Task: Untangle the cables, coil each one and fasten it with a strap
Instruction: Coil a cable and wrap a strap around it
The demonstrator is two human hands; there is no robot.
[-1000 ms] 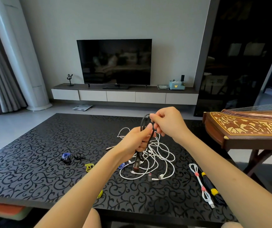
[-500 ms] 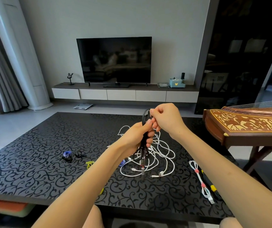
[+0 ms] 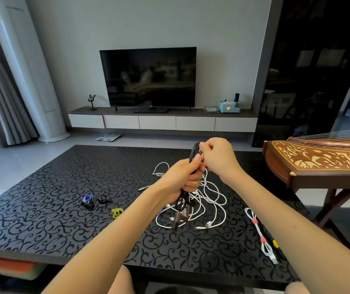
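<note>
Black cable [image 3: 193,150], one of them, is held up over the middle of the bench [image 3: 42,209] by two hands. The left hand [image 3: 182,177] is curled round its gathered strands, and the plugs hang below it, down among the white cables. The right hand [image 3: 216,158] pinches the top of the cable's loop just above the left thumb.

Under them one tangle of white cables [image 3: 214,200] lies on the bench; how many cables are in it cannot be told. Two finished cables lie side by side near the right edge: a white coiled cable [image 3: 261,236] with two pink straps and a dark coiled cable [image 3: 275,244] with one yellow strap showing. Three loose straps lie on the left half: a blue strap [image 3: 88,198], a black strap [image 3: 103,199] and a yellow-green strap [image 3: 117,212].

Against half a second ago, both grips are the same and the loop is about as tall. The tangle, coils and straps lie where they did.
</note>
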